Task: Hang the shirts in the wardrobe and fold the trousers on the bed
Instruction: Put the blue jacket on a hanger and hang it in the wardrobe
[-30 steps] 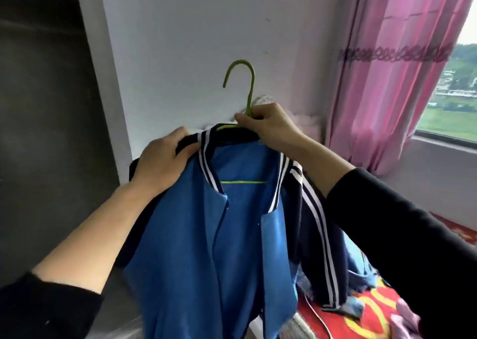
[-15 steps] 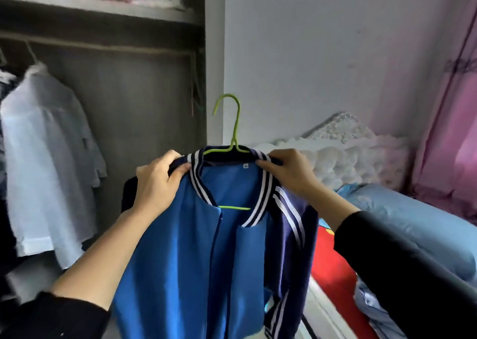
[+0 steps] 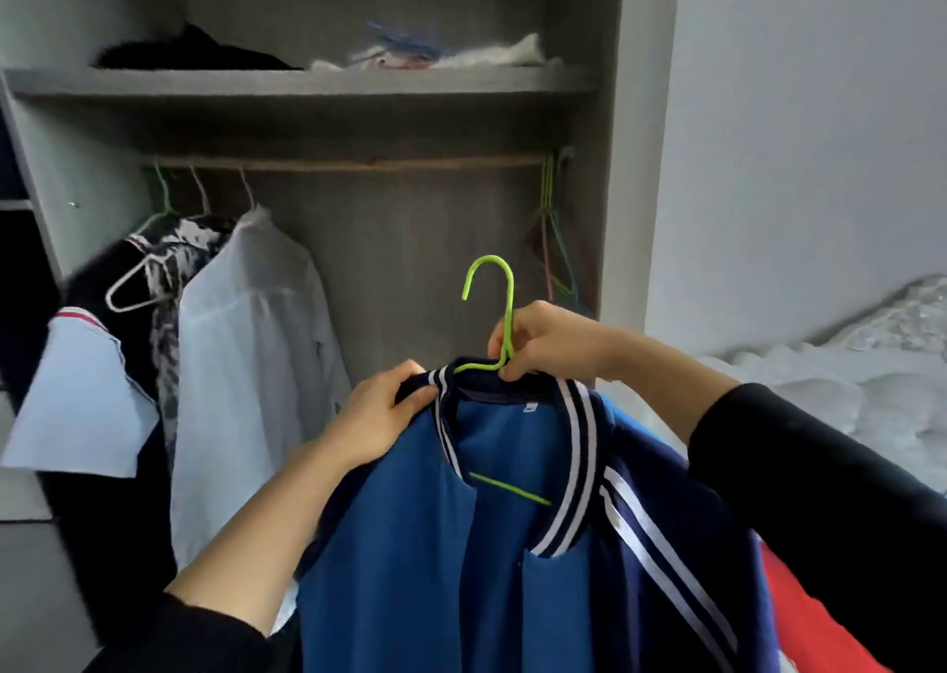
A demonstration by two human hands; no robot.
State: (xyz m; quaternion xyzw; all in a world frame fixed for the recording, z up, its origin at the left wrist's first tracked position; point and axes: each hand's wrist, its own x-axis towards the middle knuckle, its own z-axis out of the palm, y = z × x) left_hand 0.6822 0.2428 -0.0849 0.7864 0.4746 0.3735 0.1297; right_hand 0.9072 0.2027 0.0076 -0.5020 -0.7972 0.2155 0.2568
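Our right hand (image 3: 543,337) pinched the neck of the one green hanger (image 3: 505,288). Our left hand (image 3: 389,411) gripped the collar of the blue striped jacket (image 3: 410,544) on it, below the grey wardrobe's rail (image 3: 358,162), hem cut off. Three hooks sat at the rail's left, one bearing a white shirt (image 3: 246,344). We couldn't count the bare hangers (image 3: 556,242) at its right end.

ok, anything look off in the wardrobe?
Yes: a white hanger at the left dangles tilted and empty among the clothes, below the rod, seemingly not hooked on it. The jacket is on its green hanger.
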